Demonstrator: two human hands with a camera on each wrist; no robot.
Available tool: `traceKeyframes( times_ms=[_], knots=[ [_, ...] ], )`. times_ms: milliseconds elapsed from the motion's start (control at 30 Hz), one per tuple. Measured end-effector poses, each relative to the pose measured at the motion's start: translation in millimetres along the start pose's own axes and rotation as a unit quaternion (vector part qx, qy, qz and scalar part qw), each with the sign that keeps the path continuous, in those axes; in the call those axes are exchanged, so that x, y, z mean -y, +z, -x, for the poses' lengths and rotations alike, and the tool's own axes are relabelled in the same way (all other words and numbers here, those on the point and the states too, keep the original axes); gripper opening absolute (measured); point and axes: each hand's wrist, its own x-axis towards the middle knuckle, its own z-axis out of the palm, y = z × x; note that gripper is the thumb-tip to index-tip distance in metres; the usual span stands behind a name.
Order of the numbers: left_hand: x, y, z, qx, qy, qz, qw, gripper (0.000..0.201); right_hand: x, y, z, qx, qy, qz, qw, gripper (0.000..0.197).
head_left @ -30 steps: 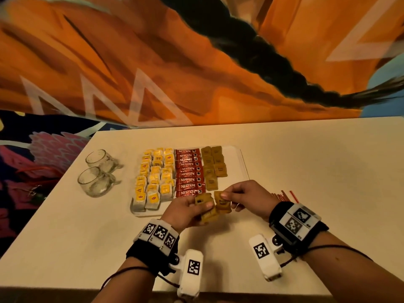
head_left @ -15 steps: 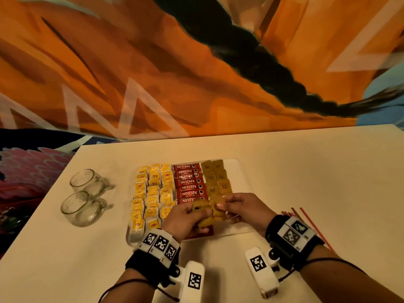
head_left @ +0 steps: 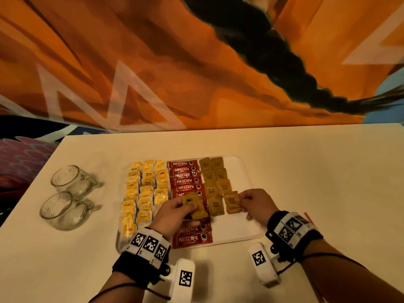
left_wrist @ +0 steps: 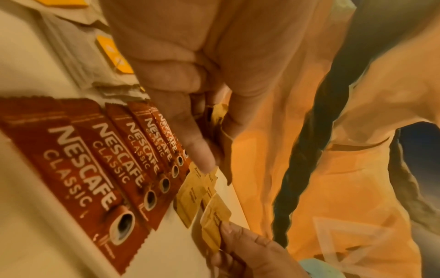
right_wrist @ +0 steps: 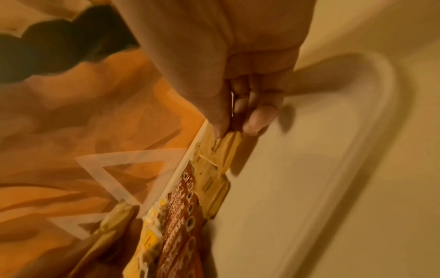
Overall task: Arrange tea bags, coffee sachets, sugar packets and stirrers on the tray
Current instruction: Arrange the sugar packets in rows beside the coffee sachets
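Observation:
A white tray [head_left: 244, 221] holds columns of yellow tea bags [head_left: 145, 189], red coffee sachets [head_left: 185, 182] and brown sugar packets [head_left: 215, 182]. My left hand [head_left: 181, 207] grips a small stack of brown sugar packets [head_left: 194, 204] above the coffee column; the same stack shows between its fingers [left_wrist: 219, 116]. My right hand [head_left: 242, 201] pinches one brown sugar packet [head_left: 232, 202] by its right edge at the near end of the right sugar column, low over the tray. In the right wrist view the thumb and fingers [right_wrist: 259, 118] pinch that packet [right_wrist: 226, 148].
Two empty glass mugs [head_left: 67, 195] lie on the table left of the tray. Red stirrers [head_left: 309, 217] peek out behind my right wrist. A colourful orange wall rises behind the table [head_left: 328, 171].
My hands have separated: the right one drew a single sugar packet rightward from the stack to the sugar column, while the left keeps the stack. The view has shifted closer to the tray.

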Motion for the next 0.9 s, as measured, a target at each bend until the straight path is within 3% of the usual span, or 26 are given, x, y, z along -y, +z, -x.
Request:
traceKeyframes(
  times_ms=[400, 500, 567, 633, 700, 900],
  knots=[
    [3, -5, 0, 0.0, 0.027, 0.015, 1.0, 0.023, 3, 7, -1, -0.03, -0.018, 0.037, 0.999, 0.011],
    [1, 0, 2, -0.008, 0.048, 0.027, 0.998, 0.024, 12, 4, 8, -0.064, -0.062, 0.07, 0.994, 0.022],
    [-2, 4, 4, -0.009, 0.059, 0.027, 0.998, 0.023, 25, 5, 19, -0.031, -0.081, 0.032, 0.996, 0.021],
    [-3, 9, 4, -0.006, 0.066, 0.021, 0.998, 0.023, 38, 9, 30, 0.061, -0.074, -0.034, 0.995, 0.022],
    [-4, 13, 5, -0.003, 0.069, 0.006, 0.998, 0.024, 46, 13, 37, 0.127, -0.078, -0.033, 0.988, 0.022],
    [-8, 13, 10, 0.001, 0.028, 0.045, 0.999, 0.019, 46, 10, 41, 0.114, -0.093, -0.062, 0.987, 0.008]
  ],
)
